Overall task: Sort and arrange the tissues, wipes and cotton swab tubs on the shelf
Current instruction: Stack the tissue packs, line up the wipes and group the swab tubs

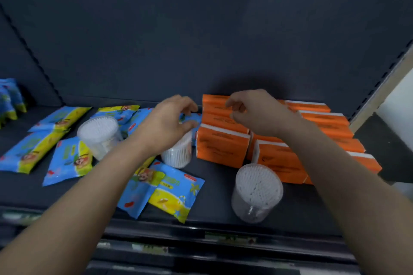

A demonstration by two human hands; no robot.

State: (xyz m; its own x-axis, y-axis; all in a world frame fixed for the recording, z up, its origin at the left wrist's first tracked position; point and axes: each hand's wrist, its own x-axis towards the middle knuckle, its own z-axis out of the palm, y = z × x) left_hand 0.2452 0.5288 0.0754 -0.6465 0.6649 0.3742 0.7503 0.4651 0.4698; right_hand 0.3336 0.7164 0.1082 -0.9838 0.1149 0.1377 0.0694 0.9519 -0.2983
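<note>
Orange tissue packs [221,147] lie in rows on the right half of the dark shelf [214,190]. Blue and yellow wipes packs [67,161] are scattered across the left half. Three clear cotton swab tubs stand among them: one at the left [98,134], one in the middle [178,154] and one near the front [257,190]. My left hand [169,123] hovers above the middle tub with fingers curled apart, next to a wipes pack [190,118]. My right hand [257,111] hangs over the back orange packs, fingers loosely spread and holding nothing.
More wipes packs [10,100] stand upright at the far left, past a shelf upright. A dark back panel rises behind the shelf. The shelf's front rail [201,227] carries price labels. A pale wall and a dark surface lie beyond the right end.
</note>
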